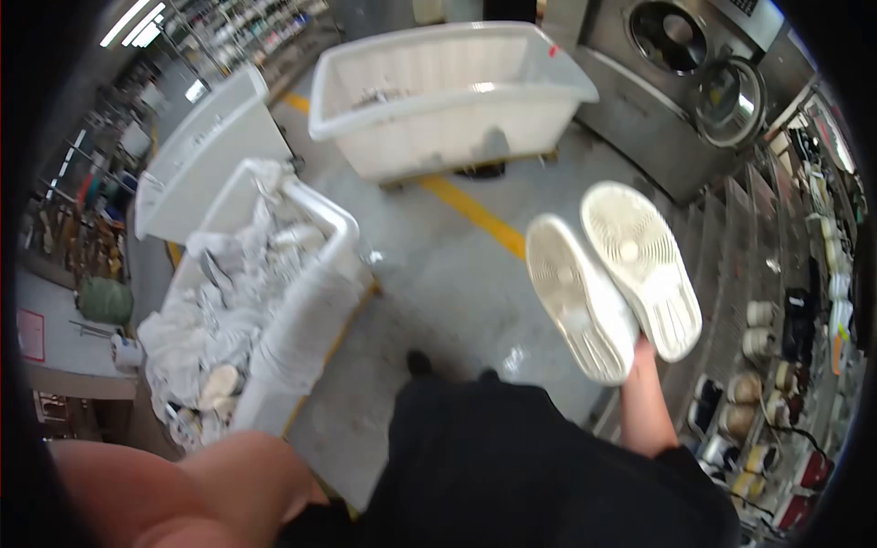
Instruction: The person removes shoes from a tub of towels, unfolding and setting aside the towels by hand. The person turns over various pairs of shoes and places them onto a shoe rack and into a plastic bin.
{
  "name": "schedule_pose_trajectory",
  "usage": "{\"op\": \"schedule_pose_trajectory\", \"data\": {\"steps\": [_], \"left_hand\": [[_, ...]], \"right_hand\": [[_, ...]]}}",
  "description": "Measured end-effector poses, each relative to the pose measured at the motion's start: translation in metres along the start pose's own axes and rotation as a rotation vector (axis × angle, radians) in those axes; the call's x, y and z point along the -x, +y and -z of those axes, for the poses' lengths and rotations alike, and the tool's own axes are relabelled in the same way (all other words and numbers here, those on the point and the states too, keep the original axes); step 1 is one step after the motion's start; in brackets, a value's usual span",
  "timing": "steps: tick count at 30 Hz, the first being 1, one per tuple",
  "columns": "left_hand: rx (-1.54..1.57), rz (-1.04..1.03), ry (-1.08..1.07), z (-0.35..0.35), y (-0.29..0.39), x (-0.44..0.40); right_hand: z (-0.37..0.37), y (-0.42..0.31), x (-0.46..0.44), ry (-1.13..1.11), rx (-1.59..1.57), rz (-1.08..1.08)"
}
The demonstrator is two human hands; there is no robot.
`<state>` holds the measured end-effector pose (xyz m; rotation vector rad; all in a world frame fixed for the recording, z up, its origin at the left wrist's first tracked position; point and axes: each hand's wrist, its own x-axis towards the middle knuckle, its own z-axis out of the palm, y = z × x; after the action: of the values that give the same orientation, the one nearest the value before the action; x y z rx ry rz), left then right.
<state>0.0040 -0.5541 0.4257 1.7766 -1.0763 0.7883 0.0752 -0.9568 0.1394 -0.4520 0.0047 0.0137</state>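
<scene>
A pair of white sneakers is up in front of me on the right, soles turned toward the camera. The left one [575,292] overlaps the edge of the right one [639,265]. My right hand [645,354] holds the pair from behind and below; its fingers are mostly hidden by the shoes. Ridged circles mark the soles, which look slightly yellowed. At the lower left my bare left arm [201,489] shows bent close to the camera, while the left hand itself is outside the picture.
A white tub [301,338] heaped with white cloths [210,310] and some shoes stands at left. Another white tub [448,137] is ahead, beside a steel washing machine [671,36] with its door open. Racks of shoes [758,393] line the right side. Yellow lines [475,215] cross the grey floor.
</scene>
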Motion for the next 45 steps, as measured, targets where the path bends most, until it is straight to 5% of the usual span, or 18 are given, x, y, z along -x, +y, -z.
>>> {"op": "schedule_pose_trajectory", "data": {"steps": [23, 32, 34, 37, 40, 43, 45], "left_hand": [[-0.069, -0.048, 0.105, -0.041, -0.049, -0.026], [-0.208, 0.0, 0.416, -0.061, -0.06, -0.048], [-0.331, 0.156, 0.111, -0.072, -0.085, -0.028], [-0.074, 0.485, -0.085, -0.108, -0.108, -0.005], [0.109, 0.531, -0.182, -0.13, -0.11, 0.004], [-0.017, 0.425, -0.156, -0.14, -0.1, 0.004], [-0.024, 0.418, -0.145, -0.138, -0.095, 0.001]], "right_hand": [[-0.01, 0.014, -0.019, 0.033, 0.063, -0.106], [-0.064, 0.019, -0.026, 0.043, 0.187, -0.104], [-0.087, 0.018, -0.031, 0.09, 0.295, -0.09], [-0.107, 0.019, -0.037, 0.077, 0.322, -0.098], [-0.1, 0.022, -0.038, -0.282, -0.104, -0.192], [-0.099, 0.026, -0.026, -0.301, -0.36, -0.263], [-0.087, 0.027, -0.022, -0.126, -0.465, -0.334]]}}
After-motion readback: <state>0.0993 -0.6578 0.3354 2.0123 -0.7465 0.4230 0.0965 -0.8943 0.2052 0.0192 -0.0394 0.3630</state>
